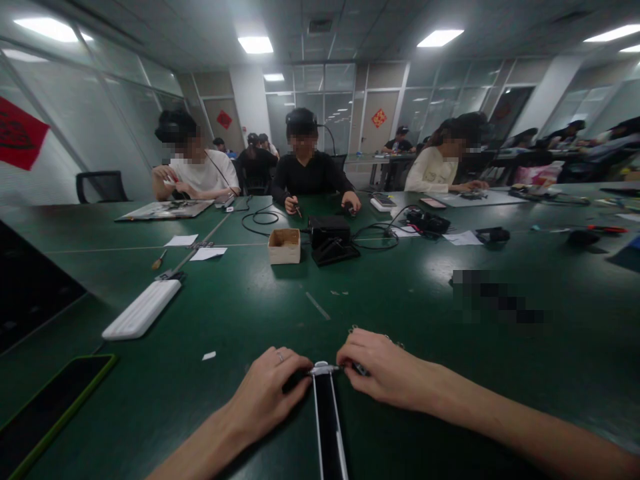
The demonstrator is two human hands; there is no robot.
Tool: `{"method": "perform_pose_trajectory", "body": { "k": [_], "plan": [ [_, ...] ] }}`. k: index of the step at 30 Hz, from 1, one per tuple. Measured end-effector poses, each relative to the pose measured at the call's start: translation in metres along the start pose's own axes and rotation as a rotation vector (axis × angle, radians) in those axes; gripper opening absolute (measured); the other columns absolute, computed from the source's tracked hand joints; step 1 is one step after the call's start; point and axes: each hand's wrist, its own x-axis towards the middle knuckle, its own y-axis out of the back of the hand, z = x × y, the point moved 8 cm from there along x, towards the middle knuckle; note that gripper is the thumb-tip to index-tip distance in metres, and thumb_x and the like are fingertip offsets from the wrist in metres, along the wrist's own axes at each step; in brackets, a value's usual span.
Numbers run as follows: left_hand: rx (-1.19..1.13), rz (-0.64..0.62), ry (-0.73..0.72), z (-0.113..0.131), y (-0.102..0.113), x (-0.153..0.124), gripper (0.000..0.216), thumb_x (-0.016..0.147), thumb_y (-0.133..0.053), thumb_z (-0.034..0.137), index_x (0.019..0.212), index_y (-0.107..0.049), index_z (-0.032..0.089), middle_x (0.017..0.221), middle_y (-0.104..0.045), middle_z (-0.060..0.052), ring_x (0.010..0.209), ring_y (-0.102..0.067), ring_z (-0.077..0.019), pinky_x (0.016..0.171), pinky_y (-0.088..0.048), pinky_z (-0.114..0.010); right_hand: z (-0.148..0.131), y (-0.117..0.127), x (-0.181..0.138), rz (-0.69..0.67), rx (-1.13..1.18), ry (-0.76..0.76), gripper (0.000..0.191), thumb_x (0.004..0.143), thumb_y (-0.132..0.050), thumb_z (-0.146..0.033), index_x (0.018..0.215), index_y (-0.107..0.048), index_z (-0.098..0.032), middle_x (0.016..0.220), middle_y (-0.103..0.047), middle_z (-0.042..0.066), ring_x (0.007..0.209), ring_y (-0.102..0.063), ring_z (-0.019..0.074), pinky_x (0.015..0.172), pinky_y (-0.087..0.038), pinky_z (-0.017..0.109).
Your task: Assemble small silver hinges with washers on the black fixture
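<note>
Silver crossbar (pixel 324 369) bridges left fingers (pixel 300 364) and right fingers (pixel 351 355).

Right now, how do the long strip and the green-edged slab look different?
The long strip has pale edges; the slab has green ones. The long strip looks narrower than the slab. The left hand and right hand are at the long strip's end; no hand shows on the slab. Both look dark inside.

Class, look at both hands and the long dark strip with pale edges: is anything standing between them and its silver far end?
Nothing visible does. The left hand is at one side of the silver end of the dark strip, the right hand at the other; the small open box stands beyond them.
</note>
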Motion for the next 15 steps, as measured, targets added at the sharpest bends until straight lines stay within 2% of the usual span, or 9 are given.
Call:
{"method": "perform_pose_trajectory", "body": {
  "k": [8, 15],
  "plan": [
    [0.003, -0.001, 0.003, -0.0017, -0.0007, -0.0004, 0.014, 0.086, -0.052, 0.017, 0.095, -0.063, 0.019, 0.084, -0.068, -0.004, 0.075, -0.062, -0.0177, 0.067, -0.047, -0.028, 0.0073, -0.0016, 0.0013, -0.054, 0.101, -0.069, 0.014, 0.087, -0.06, -0.02, 0.098, -0.067, -0.015, 0.092, -0.066, 0.005, 0.085, -0.059, 0.017, 0.08, -0.045, 0.032],
    [-0.001, 0.007, -0.01, -0.0024, -0.0007, -0.0013, 0.013, 0.088, -0.053, 0.017, 0.096, -0.062, 0.021, 0.084, -0.068, -0.003, 0.076, -0.062, -0.0174, 0.068, -0.046, -0.027, 0.0059, -0.0044, 0.0022, -0.079, 0.074, -0.034, 0.016, 0.09, -0.057, -0.021, 0.101, -0.067, -0.015, 0.095, -0.067, 0.006, 0.088, -0.06, 0.0181, 0.081, -0.045, 0.031]
  ]
}}
